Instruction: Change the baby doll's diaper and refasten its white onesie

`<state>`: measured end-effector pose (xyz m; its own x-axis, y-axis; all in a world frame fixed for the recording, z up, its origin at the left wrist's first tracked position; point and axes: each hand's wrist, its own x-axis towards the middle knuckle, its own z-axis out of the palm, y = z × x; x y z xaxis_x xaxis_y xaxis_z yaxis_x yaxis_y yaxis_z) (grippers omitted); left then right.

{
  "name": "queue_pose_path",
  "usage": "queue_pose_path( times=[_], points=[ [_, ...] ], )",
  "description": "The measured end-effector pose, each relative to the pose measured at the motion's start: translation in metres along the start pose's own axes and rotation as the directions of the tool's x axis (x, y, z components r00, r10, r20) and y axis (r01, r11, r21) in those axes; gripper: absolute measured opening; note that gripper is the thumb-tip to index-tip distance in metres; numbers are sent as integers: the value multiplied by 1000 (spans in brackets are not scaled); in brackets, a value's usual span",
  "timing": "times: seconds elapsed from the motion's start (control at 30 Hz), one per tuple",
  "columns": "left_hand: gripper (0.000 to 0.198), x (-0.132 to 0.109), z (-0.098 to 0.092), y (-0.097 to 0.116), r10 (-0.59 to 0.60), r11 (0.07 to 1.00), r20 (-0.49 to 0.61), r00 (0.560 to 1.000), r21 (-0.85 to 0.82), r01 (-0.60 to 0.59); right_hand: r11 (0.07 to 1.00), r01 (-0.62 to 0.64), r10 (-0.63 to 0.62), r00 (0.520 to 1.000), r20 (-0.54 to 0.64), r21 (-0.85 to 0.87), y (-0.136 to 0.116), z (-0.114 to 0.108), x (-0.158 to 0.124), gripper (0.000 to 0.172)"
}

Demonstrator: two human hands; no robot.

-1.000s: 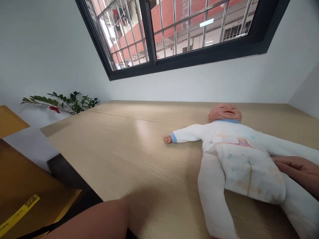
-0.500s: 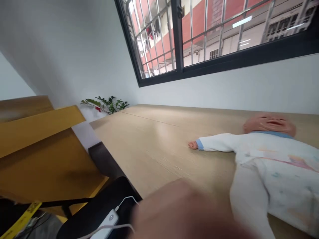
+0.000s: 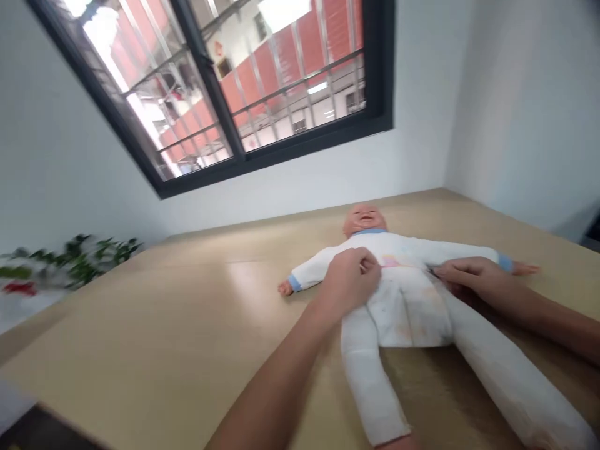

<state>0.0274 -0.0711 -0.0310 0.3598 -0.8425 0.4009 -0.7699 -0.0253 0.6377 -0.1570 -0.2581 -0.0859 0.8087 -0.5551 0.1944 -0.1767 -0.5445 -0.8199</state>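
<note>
Surface: a light wood-toned table (image 3: 187,337), smooth, with a soft sheen of light on its far left part. Its far edge runs along a pale wall (image 3: 300,169). Above, a dark-framed window (image 3: 239,159) with metal bars; a red and white building (image 3: 300,56) shows outside. At left, past the table edge, a leafy green plant (image 3: 79,262) with a red item (image 3: 19,288) beside it, both blurred. At the lower left corner, a dark object (image 3: 42,431), not identifiable.

Subject: a doll (image 3: 412,312) lies on its back on the right half of the table, head towards the wall, arms outstretched, legs apart towards the viewer. White clothing, blue collar and cuffs, brownish marks on the lower front.

Grip: the doll's waist lies between the two hands. The left hand (image 3: 354,275) rests against the near-left side of the waist, fingers curled inward. The right hand (image 3: 469,275) is at the opposite side, below the doll's outstretched arm, thumb and fingers drawn together. Whether either pinches cloth cannot be told
</note>
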Motion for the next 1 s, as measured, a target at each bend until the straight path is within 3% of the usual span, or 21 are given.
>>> queue_pose_path(
  times=[0.1,0.27,0.47,0.57,0.63,0.73,0.83,1.0],
  points=[
    [9,-1,9,-10,11,1000,-18,1000,16,-10,977,-51,26,992,122,208,-2,2,5,51],
    [10,-2,16,-21,-19,999,-2,1000,-27,19,947,-64,28,993,118,316,0,6,9,44],
    [34,0,12,-20,-71,997,80,994,35,68,940,-45,34,999,38,337,-5,12,8,37],
    [32,3,13,-20,-92,996,92,992,16,91,954,-8,13,1000,-16,298,-23,17,11,39],
    [28,5,13,-21,-96,995,100,990,-30,99,973,-2,6,1000,-18,229,-41,17,15,41],
    [26,8,12,-22,-80,988,110,991,-125,93,998,6,-2,999,53,-65,-68,14,24,46],
    [22,10,5,-24,-74,968,169,983,-227,112,930,21,27,992,124,-366,-84,14,32,44],
    [21,14,-22,-27,-81,952,265,961,-264,153,875,102,-63,993,98,-473,-85,12,30,29]
  ],
)
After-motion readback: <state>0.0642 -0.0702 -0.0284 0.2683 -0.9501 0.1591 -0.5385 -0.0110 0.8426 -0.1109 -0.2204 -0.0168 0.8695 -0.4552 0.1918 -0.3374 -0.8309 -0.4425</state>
